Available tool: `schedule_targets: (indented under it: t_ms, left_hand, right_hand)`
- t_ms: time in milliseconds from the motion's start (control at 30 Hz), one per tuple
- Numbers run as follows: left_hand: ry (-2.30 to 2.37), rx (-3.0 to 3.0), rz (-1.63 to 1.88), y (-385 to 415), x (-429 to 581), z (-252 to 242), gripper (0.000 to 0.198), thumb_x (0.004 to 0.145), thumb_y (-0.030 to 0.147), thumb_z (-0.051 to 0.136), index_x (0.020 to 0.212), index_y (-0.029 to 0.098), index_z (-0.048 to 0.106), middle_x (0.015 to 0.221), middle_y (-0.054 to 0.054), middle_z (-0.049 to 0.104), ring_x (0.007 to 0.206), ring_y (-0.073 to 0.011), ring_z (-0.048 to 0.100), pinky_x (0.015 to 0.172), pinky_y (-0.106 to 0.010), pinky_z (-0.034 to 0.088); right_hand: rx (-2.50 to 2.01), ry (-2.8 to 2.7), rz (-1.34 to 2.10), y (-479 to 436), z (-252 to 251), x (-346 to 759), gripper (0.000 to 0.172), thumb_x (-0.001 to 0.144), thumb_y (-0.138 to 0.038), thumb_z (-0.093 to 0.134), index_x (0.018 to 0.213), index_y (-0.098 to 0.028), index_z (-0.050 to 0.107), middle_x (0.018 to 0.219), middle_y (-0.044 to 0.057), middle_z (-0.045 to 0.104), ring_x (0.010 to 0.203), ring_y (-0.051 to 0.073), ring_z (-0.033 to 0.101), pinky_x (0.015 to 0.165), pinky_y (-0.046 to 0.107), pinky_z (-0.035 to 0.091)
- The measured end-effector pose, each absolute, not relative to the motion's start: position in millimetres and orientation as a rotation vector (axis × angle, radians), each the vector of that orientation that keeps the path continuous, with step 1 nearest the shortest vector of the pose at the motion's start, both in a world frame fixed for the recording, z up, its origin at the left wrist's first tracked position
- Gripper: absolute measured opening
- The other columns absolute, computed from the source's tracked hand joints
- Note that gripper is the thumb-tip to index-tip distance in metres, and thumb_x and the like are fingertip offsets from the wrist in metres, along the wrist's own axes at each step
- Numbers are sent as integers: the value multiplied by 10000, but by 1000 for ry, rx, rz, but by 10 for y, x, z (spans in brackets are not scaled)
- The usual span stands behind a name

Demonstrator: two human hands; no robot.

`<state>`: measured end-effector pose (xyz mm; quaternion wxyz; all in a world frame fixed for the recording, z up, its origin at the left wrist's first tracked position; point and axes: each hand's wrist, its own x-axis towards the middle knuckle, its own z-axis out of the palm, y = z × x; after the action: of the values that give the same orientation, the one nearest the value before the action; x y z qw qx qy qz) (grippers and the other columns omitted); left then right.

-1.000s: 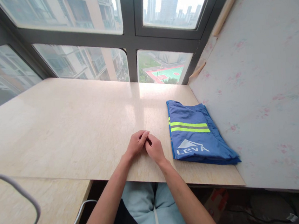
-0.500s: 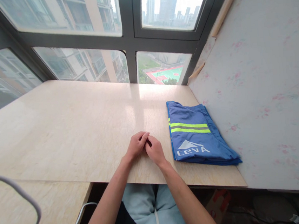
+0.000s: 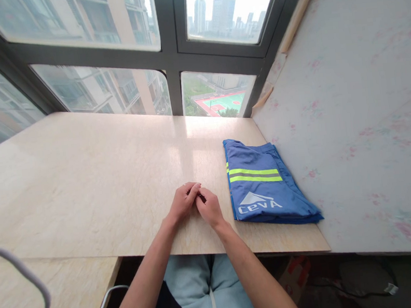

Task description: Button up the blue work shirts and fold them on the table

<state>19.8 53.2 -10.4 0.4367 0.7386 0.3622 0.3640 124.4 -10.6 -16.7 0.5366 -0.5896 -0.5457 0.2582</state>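
Observation:
My left hand (image 3: pixel 184 200) and my right hand (image 3: pixel 209 206) rest together on the pale stone-look tabletop (image 3: pixel 103 193), near its front edge. Their fingers are curled in and touch at the tips, and no object shows between them. To the right of my right hand, a short gap away, lies a folded blue work garment (image 3: pixel 253 161). It has a yellow-green and grey reflective band across it and white "ceva" lettering with a peaked logo near its front edge.
A wall with floral paper (image 3: pixel 354 110) borders the tabletop on the right. Dark-framed windows (image 3: pixel 211 59) stand behind it. A thick grey cable (image 3: pixel 36 281) loops at the lower left, with a thin white cord (image 3: pixel 105 301) beside it. Below the table sits a red-and-tan box (image 3: pixel 293 276).
The view has shifted slightly, so the tabletop and garment sit a little further left. My hands stay together in the same pose, and the garment has not moved on the table.

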Motion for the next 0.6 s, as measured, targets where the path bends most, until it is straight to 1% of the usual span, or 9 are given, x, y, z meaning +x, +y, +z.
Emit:
schedule_targets:
  t_ms: [67, 100, 233, 333, 433, 500, 533, 600]
  left_hand:
    - [891, 1869, 883, 536, 193, -103, 384, 943, 461, 458, 872, 177, 707, 904, -57, 733, 846, -196, 664, 779, -310, 504]
    - [886, 1881, 872, 539, 191, -109, 392, 946, 462, 445, 882, 177, 708, 910, -61, 734, 850, -199, 666, 781, -314, 505]
    - [910, 1922, 864, 556, 193, -157, 352, 933, 436, 456, 970, 184, 699, 984, -76, 736, 904, -214, 674, 824, -343, 511]
    - [918, 1994, 868, 572, 199, -191, 307, 901, 417, 498, 998, 199, 690, 1017, -77, 733, 931, -226, 670, 846, -364, 513]
    - [917, 2030, 855, 586, 198, -204, 320, 893, 433, 490, 995, 206, 692, 1009, -75, 736, 923, -234, 672, 833, -372, 521]
    - [923, 2040, 848, 596, 195, -206, 331, 884, 451, 495, 988, 207, 693, 1007, -75, 738, 921, -240, 675, 832, -374, 527]
    - [927, 2042, 847, 600, 192, -208, 335, 879, 460, 497, 984, 209, 694, 1007, -74, 739, 919, -244, 677, 832, -375, 530]
    - [933, 2039, 849, 610, 188, -213, 343, 872, 475, 501, 982, 213, 694, 1008, -71, 741, 918, -248, 680, 833, -375, 535]
  right_hand:
    - [-1375, -1263, 631, -189, -114, 1244, 215, 906, -240, 465, 831, -185, 659, 790, 35, 664, 723, 166, 604, 687, 284, 500]
    - [-1357, -1258, 628, -259, -70, 1245, 208, 906, -238, 475, 852, -186, 669, 814, 39, 676, 745, 167, 616, 696, 283, 507]
    - [-1276, -1296, 558, -667, 217, 1295, 192, 926, -216, 512, 993, -214, 692, 948, 54, 712, 875, 172, 653, 795, 304, 530]
    - [-1263, -1352, 453, -907, 473, 1495, 178, 929, -204, 528, 1011, -230, 684, 954, 54, 709, 903, 176, 660, 816, 318, 538]
    - [-1383, -1362, 310, -933, 627, 1965, 178, 927, -238, 531, 1041, -234, 668, 1047, 72, 693, 1011, 200, 644, 841, 335, 541]
    - [-1547, -1305, 175, -862, 633, 2406, 249, 922, -266, 512, 1134, -227, 637, 1127, 89, 668, 1057, 209, 628, 872, 353, 535]
    - [-1663, -1288, 94, -822, 609, 2640, 291, 905, -267, 518, 1172, -216, 622, 1176, 102, 649, 1111, 223, 605, 920, 376, 517]
    - [-1964, -1216, -21, -772, 523, 3075, 422, 841, -233, 562, 1259, -174, 581, 1302, 139, 586, 1261, 266, 511, 1056, 438, 422]
